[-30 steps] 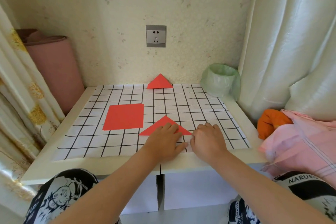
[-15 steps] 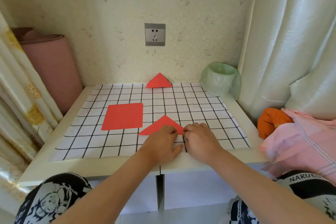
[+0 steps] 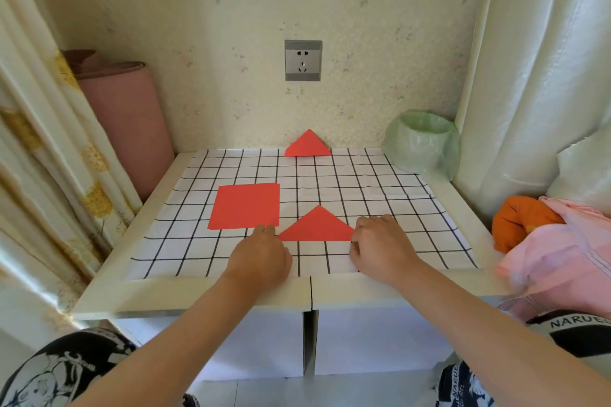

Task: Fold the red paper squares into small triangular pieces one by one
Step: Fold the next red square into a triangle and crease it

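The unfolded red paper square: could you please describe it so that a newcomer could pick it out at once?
Look at the black-and-white grid sheet covering the white table below the wall socket. On its left half, just beyond the left hand, lies the red paper square. It is the only flat, four-cornered red piece; the near triangle and the far triangle are folded.

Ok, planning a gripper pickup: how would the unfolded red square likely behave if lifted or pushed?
Probably floppy: the red paper square lies thin and flat on the grid sheet, so lifted by one edge it would likely droop. Likely light, so a push may slide it rather than tip. No raised edge shows, so pinching it up could be fiddly.
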